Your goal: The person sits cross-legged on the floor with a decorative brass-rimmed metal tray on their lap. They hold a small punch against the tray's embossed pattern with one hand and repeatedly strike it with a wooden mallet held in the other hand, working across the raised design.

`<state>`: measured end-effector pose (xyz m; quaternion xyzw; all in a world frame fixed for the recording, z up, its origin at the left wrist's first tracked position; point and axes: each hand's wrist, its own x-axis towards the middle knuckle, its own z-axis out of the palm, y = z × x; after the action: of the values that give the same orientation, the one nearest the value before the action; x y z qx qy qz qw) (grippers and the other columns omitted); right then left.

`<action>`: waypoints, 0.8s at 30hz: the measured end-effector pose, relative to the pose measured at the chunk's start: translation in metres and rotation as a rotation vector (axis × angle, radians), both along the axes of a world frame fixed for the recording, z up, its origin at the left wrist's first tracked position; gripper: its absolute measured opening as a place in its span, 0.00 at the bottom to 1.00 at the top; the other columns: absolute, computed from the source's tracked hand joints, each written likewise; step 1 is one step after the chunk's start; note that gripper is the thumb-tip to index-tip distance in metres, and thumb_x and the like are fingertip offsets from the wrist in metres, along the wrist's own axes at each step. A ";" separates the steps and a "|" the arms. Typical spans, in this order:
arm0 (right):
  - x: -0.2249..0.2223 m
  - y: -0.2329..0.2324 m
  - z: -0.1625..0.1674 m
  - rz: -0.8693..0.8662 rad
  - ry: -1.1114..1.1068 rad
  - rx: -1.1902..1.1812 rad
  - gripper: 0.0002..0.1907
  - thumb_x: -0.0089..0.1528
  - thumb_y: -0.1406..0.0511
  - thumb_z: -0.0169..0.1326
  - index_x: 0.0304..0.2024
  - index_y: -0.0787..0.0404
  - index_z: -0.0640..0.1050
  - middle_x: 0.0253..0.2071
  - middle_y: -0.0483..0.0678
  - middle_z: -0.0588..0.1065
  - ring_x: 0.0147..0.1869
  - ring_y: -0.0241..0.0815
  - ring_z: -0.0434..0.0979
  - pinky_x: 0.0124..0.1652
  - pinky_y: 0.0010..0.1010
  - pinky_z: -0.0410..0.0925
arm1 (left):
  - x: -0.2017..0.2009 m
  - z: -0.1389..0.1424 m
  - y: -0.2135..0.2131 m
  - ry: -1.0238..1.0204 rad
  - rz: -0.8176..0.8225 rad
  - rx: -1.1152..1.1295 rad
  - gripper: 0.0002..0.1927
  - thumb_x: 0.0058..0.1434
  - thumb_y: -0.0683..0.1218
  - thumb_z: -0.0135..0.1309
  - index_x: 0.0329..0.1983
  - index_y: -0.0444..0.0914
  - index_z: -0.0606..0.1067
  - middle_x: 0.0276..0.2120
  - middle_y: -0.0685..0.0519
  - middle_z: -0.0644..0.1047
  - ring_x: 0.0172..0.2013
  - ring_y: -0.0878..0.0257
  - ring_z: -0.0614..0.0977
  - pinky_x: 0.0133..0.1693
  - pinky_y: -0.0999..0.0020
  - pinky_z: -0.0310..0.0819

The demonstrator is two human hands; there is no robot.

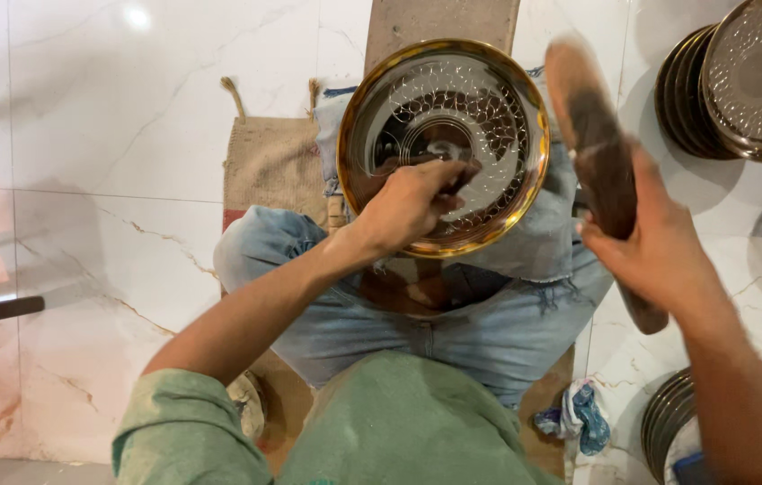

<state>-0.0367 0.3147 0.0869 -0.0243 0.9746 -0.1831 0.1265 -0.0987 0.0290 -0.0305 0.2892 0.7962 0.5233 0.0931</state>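
A round shiny metal plate (489,99) with a brass-coloured rim and a scale-like pattern lies on my lap. My left hand (412,202) rests on the plate and pinches a thin dark tool (453,171) against its middle. My right hand (655,242) is raised to the right of the plate and grips a wooden mallet (592,135), which is blurred by motion and points up and away. I sit cross-legged in blue jeans on the floor.
A stack of similar patterned plates (740,81) leans at the top right, and another stack (664,418) stands at the bottom right. A burlap mat (269,162) lies on the white marble floor. A blue-and-white rag (579,418) sits by my right knee.
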 end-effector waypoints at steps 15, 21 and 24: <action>0.000 -0.032 0.036 0.240 0.151 0.205 0.47 0.58 0.64 0.63 0.77 0.39 0.58 0.43 0.54 0.78 0.41 0.56 0.82 0.39 0.46 0.75 | 0.024 0.007 0.001 0.038 0.277 0.081 0.17 0.64 0.41 0.61 0.53 0.35 0.70 0.42 0.42 0.78 0.43 0.46 0.83 0.45 0.57 0.77; 0.032 -0.014 -0.026 -0.172 0.153 -0.233 0.52 0.56 0.65 0.68 0.77 0.55 0.54 0.41 0.55 0.80 0.45 0.51 0.84 0.46 0.40 0.73 | -0.010 0.007 0.013 -0.117 -0.115 -0.025 0.28 0.61 0.41 0.60 0.64 0.35 0.67 0.49 0.40 0.79 0.49 0.45 0.83 0.48 0.55 0.77; 0.043 -0.001 -0.039 -0.328 0.217 -0.403 0.54 0.58 0.67 0.68 0.80 0.57 0.51 0.43 0.54 0.79 0.46 0.48 0.82 0.48 0.37 0.74 | -0.016 0.005 0.013 -0.005 -0.189 -0.045 0.29 0.60 0.40 0.60 0.65 0.35 0.67 0.51 0.39 0.79 0.49 0.43 0.83 0.50 0.53 0.77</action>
<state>0.0059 0.3133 0.0477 0.0895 0.9174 -0.3875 -0.0175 -0.1148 0.0418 -0.0253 0.3595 0.7766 0.4949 0.1507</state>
